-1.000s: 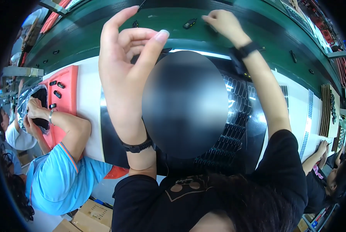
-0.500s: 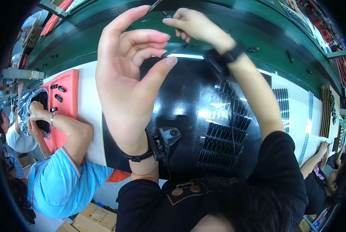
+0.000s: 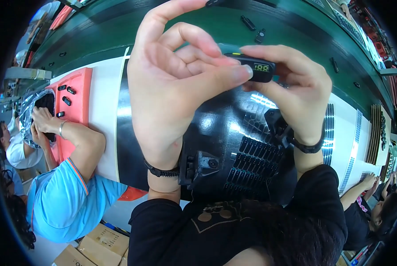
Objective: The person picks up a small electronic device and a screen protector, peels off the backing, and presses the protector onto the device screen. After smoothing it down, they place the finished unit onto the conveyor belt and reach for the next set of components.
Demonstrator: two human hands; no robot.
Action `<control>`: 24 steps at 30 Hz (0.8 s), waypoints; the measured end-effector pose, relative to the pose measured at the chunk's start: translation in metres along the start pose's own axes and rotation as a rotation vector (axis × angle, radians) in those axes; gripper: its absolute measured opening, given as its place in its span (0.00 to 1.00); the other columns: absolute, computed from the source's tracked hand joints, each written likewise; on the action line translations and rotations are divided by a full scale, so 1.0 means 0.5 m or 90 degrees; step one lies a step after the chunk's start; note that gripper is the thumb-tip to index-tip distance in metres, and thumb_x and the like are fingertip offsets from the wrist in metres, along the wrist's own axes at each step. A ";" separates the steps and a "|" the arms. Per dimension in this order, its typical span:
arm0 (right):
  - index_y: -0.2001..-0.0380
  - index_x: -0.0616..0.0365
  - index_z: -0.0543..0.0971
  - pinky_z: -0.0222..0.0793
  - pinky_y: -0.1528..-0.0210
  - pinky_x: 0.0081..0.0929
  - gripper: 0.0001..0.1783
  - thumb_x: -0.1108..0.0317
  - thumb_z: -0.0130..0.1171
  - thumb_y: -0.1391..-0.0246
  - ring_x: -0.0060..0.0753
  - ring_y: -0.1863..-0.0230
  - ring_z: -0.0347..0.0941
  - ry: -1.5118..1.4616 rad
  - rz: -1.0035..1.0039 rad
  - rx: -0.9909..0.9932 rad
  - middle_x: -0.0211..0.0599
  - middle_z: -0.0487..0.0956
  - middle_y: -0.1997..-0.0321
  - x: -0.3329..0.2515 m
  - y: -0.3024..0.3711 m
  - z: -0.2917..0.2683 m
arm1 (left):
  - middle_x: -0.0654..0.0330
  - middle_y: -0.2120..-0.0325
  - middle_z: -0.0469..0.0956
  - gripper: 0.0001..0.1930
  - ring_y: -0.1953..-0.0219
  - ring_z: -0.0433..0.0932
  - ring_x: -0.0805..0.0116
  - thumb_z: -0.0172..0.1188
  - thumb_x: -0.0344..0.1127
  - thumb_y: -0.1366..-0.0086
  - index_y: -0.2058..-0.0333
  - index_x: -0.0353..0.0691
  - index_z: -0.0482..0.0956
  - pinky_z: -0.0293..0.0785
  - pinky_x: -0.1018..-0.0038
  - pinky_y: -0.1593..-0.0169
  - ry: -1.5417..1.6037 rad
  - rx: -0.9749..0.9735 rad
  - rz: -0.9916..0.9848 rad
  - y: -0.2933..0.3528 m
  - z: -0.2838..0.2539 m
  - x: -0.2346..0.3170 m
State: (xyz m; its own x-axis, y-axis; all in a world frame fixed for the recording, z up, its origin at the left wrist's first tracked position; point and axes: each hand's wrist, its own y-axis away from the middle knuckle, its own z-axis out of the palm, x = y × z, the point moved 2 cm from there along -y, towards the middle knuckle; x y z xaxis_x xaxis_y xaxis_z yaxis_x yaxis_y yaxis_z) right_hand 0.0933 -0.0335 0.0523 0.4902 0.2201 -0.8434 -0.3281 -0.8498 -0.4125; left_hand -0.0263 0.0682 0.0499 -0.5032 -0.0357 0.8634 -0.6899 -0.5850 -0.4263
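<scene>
Both my hands are raised over the table and meet at a small black device with a lit digit display [image 3: 261,68], apparently a fitness-tracker body. My left hand [image 3: 172,84] pinches its left end, thumb lying across the front and the curled fingers behind. The left forefinger stretches up and away; by its tip is a small dark piece [image 3: 212,3], and I cannot tell whether they touch. My right hand [image 3: 298,84] grips the device's right end between thumb and forefinger. Below the hands, sheets of black oval pieces [image 3: 251,164] lie on a glossy black mat [image 3: 207,142].
Beyond the mat runs a green conveyor belt [image 3: 291,33] carrying several small black devices [image 3: 247,22]. At left, a co-worker in a blue shirt [image 3: 65,199] reaches into a plastic-lined bag beside a red foam tray [image 3: 84,106]. Another person [image 3: 362,213] works at right, near stacked boards [image 3: 375,133].
My right hand has come back from the belt toward my left hand, and the lit device is now between them. My left hand has shifted right and its thumb has closed on the device.
</scene>
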 end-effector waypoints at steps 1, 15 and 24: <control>0.65 0.67 0.74 0.72 0.65 0.19 0.17 0.85 0.57 0.65 0.27 0.65 0.72 -0.001 0.001 -0.001 0.38 0.74 0.66 -0.001 0.000 -0.001 | 0.58 0.72 0.71 0.29 0.71 0.74 0.73 0.57 0.14 0.57 0.53 0.29 0.61 0.72 0.82 0.64 0.000 0.001 -0.001 0.000 -0.001 -0.001; 0.67 0.69 0.74 0.69 0.68 0.15 0.16 0.83 0.59 0.66 0.26 0.69 0.72 0.132 -0.077 0.014 0.39 0.74 0.69 -0.023 0.004 0.004 | 0.59 0.72 0.71 0.26 0.71 0.73 0.74 0.57 0.15 0.55 0.55 0.29 0.63 0.71 0.83 0.64 -0.134 0.022 -0.037 0.010 -0.001 -0.012; 0.67 0.67 0.75 0.66 0.67 0.13 0.16 0.82 0.60 0.66 0.24 0.69 0.71 0.216 -0.079 0.017 0.38 0.74 0.70 -0.029 0.010 0.008 | 0.59 0.72 0.72 0.24 0.71 0.73 0.74 0.57 0.16 0.55 0.56 0.29 0.64 0.71 0.83 0.65 -0.227 0.040 -0.062 0.021 0.010 -0.016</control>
State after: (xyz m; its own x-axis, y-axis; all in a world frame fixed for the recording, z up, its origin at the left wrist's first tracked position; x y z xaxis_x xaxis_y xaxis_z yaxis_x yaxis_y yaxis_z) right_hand 0.0814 -0.0389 0.0611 0.7662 0.1447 -0.6261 -0.2688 -0.8127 -0.5169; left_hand -0.0269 0.0583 0.0398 -0.2164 -0.2513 0.9434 -0.6869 -0.6475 -0.3301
